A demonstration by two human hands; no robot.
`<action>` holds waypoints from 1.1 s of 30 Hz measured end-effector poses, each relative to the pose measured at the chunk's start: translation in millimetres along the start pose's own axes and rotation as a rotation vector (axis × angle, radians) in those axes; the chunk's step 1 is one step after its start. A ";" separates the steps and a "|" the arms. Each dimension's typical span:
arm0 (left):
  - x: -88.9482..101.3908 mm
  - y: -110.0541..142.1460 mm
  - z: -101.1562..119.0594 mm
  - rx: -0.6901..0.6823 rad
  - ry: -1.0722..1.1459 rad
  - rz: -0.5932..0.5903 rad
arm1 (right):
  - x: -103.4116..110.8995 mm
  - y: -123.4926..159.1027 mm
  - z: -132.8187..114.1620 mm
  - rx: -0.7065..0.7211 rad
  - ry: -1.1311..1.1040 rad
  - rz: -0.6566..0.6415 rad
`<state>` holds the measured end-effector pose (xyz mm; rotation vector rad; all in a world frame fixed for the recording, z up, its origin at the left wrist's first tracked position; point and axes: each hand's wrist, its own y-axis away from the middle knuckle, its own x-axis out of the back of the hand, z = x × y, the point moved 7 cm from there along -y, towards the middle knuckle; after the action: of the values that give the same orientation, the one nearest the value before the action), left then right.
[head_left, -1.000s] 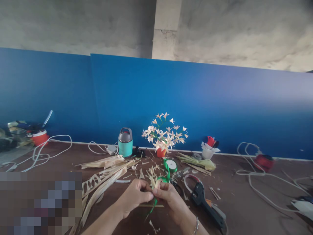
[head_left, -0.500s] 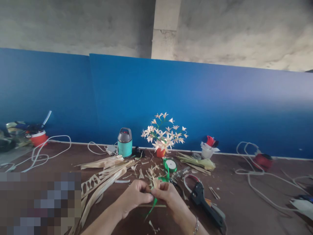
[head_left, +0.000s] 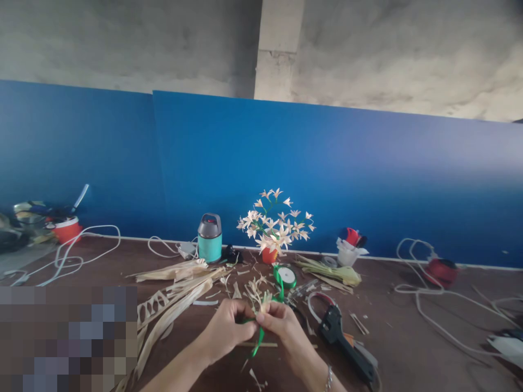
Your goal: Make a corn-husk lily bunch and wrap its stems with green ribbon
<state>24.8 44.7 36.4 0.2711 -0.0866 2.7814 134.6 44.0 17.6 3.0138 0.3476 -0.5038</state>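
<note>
Low over the middle of a smooth, dark brown tabletop (head_left: 402, 321), a pale husk piece (head_left: 266, 301) is held between two hands, its thin, papery blades fanned upward; by the right hand (head_left: 281, 325) it is pinched near its base between thumb and forefinger, the other fingers being curled in; the left hand (head_left: 229, 329) is nearly closed, its thumb and bent fingers brought together against the right fingertips, and a green strip (head_left: 259, 344) is gripped there, its flat, narrow tail being let down below; how strip and husk are joined cannot be told, as that spot is covered by the fingers. On the right wrist a bracelet (head_left: 329, 377) of silvery links is worn.

Just beyond the hands, curled, fibrous scraps (head_left: 256, 286) are scattered; near them a round, white-faced spool (head_left: 286, 276) is edged with shiny green ribbon. Toward the left, long, creased, straw-coloured husks (head_left: 180, 270) are heaped; on the right, a black plastic glue gun (head_left: 342, 338) is laid aslant. At the back, pale, star-shaped flowers (head_left: 281, 226) on green stems are set in a red pot (head_left: 269, 255), between a teal cylindrical container (head_left: 210, 247) and a white cup (head_left: 346, 256); all are backed by a flat blue panel (head_left: 286, 152).
</note>
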 end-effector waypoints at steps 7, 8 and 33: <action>8.4 3.6 11.4 -0.210 -0.140 0.158 | -0.1 -0.6 -2.1 0.024 -0.067 -0.072; 8.9 4.5 12.4 -0.249 -0.171 0.176 | 0.7 -1.5 -3.5 0.042 -0.042 -0.069; 15.1 10.4 23.2 -0.407 -0.372 0.249 | 21.4 -14.5 -2.1 0.255 0.339 0.124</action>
<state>11.4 37.8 61.8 0.7046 -0.8139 2.8284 151.6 62.8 12.1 3.3411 0.1169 -0.0246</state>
